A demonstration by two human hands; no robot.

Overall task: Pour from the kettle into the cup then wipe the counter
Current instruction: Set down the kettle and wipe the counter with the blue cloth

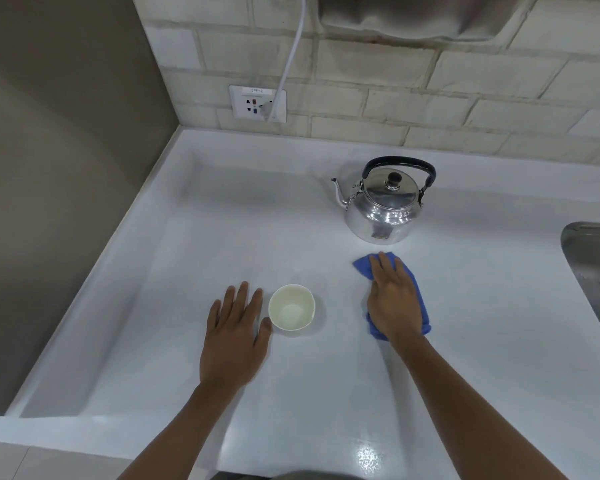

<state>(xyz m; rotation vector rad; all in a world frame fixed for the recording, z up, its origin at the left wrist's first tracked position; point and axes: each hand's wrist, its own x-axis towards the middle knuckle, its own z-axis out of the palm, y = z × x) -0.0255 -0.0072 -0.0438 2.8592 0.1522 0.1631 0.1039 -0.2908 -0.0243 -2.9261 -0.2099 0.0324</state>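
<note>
On the white bench [194, 244], your right hand [394, 299] lies flat with fingers straight, pressing a blue cloth [417, 299] down just in front of the steel kettle [383, 202], which stands upright, lid on, black handle raised, spout toward the left. Your left hand [236, 327] rests palm-down, fingers spread and holding nothing, its thumb right beside the white paper cup [291, 307], which stands upright between your two hands. Far right, a steel sink [593, 258] edge shows; a wall socket [257, 102] with a white cable [291, 53] sits behind.
</note>
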